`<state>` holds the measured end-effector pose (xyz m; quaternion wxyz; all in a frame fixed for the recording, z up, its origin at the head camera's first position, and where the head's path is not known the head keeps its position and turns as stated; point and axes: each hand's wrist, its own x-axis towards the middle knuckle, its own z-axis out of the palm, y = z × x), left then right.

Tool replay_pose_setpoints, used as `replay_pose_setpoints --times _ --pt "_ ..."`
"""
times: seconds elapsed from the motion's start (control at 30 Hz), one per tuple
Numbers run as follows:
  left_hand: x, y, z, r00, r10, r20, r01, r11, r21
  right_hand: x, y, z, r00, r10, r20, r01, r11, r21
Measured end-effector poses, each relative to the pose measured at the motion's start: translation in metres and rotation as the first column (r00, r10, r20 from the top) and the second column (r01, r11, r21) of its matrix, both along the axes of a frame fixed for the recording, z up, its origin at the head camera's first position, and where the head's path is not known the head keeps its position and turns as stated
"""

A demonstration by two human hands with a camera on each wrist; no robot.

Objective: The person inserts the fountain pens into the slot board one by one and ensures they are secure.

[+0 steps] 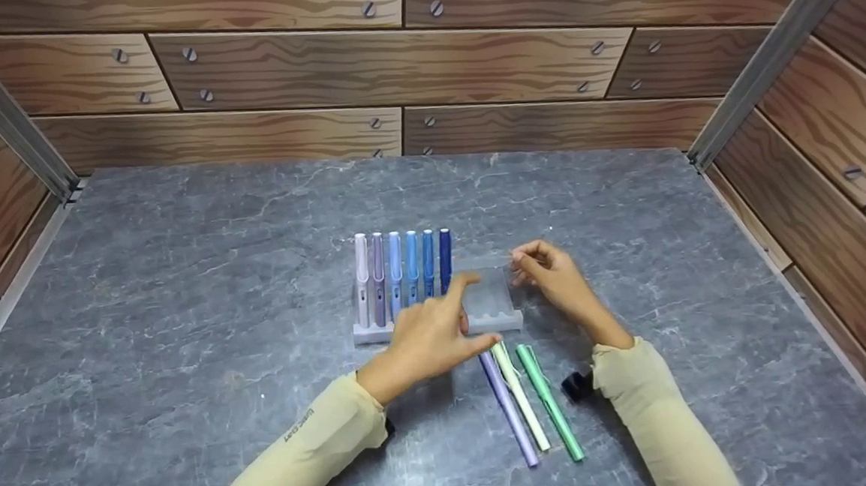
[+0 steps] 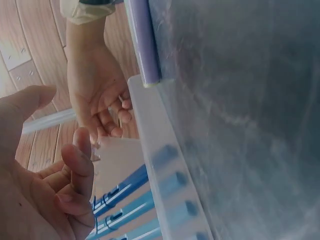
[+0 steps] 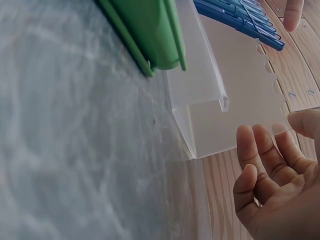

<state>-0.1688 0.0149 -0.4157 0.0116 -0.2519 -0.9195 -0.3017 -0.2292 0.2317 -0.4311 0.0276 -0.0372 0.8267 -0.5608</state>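
A clear pen stand [image 1: 493,299] holds a row of several capped pens in its left part, from pale lilac [image 1: 362,277] through blues to dark blue [image 1: 446,257]. My left hand [image 1: 427,333] hovers over the stand's middle with thumb and forefinger spread wide, holding nothing. At the stand's right edge, my right hand [image 1: 555,277] pinches the upper corner of the clear panel [image 3: 235,95] between thumb and fingers. Near the stand's front lie a purple pen [image 1: 511,411], a pale green pen [image 1: 521,395] and a green pen [image 1: 550,401].
The stand rests on a grey marbled tabletop [image 1: 218,301]. Wood-patterned panels [image 1: 392,61] rise behind it and at both sides, with metal posts [image 1: 760,58] at the corners. A small black object [image 1: 577,387] shows beside the right sleeve.
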Motion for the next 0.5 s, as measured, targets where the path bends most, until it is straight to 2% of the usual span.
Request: replay_pose_setpoints --times 0.13,0.33,0.5 --pt "0.005 0.002 -0.003 0.998 -0.031 0.054 0.032 0.999 -0.025 0.008 -0.006 0.011 1.000 -0.007 0.010 0.007 1.000 0.016" --pt "0.011 0.005 -0.007 0.996 -0.052 0.069 0.060 0.991 -0.120 -0.002 0.002 -0.006 1.000 0.013 0.006 -0.013 1.000 -0.010" --pt "0.013 0.008 -0.009 0.994 -0.086 0.072 0.098 0.976 -0.192 -0.004 0.005 -0.011 1.000 0.015 -0.019 -0.015 1.000 -0.009"
